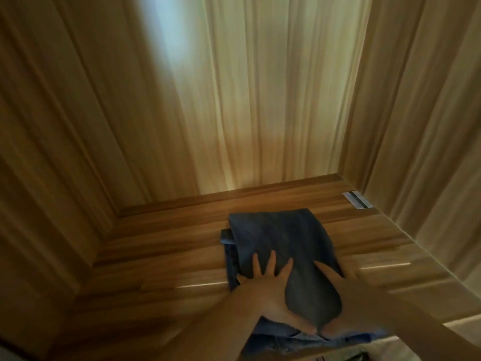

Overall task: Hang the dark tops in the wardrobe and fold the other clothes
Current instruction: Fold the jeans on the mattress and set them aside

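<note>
Wooden wardrobe shelf (pixel 166 246) carries the folded blue denim garment (pixel 281 238), probably jeans, which my left hand (pixel 270 285) and right hand (pixel 338 290) press flat-fingered, gripping nothing, to settle its fold.

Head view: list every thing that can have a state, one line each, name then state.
blue garment: folded, lying flat on the wooden shelf, near edge overhanging toward the person.
left hand: open, fingers spread, pressing on the garment.
right hand: flat on the garment's right side; fingers blurred.
wooden shelf: bears the garment only.
metal fitting: set in the shelf's far right corner.
</note>
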`<state>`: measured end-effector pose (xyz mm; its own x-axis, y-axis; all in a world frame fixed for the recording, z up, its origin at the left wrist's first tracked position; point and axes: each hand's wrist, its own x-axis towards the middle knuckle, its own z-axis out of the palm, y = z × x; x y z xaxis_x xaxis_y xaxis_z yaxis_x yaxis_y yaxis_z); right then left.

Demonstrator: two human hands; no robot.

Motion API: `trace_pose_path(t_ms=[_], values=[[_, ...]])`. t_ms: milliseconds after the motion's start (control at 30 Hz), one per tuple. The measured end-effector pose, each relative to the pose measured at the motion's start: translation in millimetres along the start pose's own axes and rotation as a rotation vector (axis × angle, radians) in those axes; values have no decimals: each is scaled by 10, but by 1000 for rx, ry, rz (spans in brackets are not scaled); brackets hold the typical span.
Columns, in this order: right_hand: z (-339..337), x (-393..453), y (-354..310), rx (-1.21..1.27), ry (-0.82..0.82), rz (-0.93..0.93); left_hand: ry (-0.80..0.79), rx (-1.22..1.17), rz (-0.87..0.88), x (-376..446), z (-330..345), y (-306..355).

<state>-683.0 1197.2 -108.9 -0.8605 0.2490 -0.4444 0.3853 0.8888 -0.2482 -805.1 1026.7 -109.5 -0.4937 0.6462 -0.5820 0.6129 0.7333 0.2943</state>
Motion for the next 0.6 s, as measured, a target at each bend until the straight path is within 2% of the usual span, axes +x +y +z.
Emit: trace_pose_path(t_ms=[67, 167, 300, 400, 500, 600], values=[[19, 87, -46, -10, -26, -38, -99, 74, 15, 5, -51, 25], [32, 281, -66, -40, 66, -69, -88, 135, -27, 50, -116, 15], [-112, 622, -84, -46, 200, -117, 116, 255, -53, 179, -324, -18], [-254, 959, -273, -110, 386, -78, 292, 292, -121, 339, -434, -122], [-272, 1226, -471, -89, 475, -25, 356, 173, -150, 480, -366, -315], [-217, 1396, -460, -56, 472, 0, 368, 199, -120, 576, -310, -510]])
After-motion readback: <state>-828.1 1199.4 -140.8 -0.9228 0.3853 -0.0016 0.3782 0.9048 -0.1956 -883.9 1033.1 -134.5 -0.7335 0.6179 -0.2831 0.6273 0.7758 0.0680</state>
